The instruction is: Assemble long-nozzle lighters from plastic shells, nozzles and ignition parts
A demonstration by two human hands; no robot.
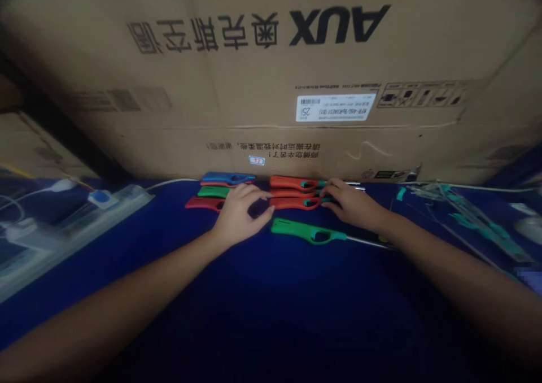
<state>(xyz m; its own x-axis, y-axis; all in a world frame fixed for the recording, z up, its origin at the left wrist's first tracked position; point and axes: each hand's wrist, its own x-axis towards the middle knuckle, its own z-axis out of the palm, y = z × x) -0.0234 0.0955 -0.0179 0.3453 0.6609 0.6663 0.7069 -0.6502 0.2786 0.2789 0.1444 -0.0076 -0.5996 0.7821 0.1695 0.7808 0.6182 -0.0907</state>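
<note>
Three orange-red long-nosed gas lighters lie stacked in a row, one in front of another. My left hand has its thumb and forefinger at the butt end of the front one. At its teal neck, my right hand closes thumb and fingers, hiding much of its rod. In front lies a green lighter, its metal rod pointing right. Behind my left hand are a blue lighter, another green lighter and a dark red lighter, partly covered by that hand.
A large cardboard box with upside-down print stands behind the blue tabletop. On the left lies a power strip with plugs and cables. Clear and teal plastic pieces are strewn at the right.
</note>
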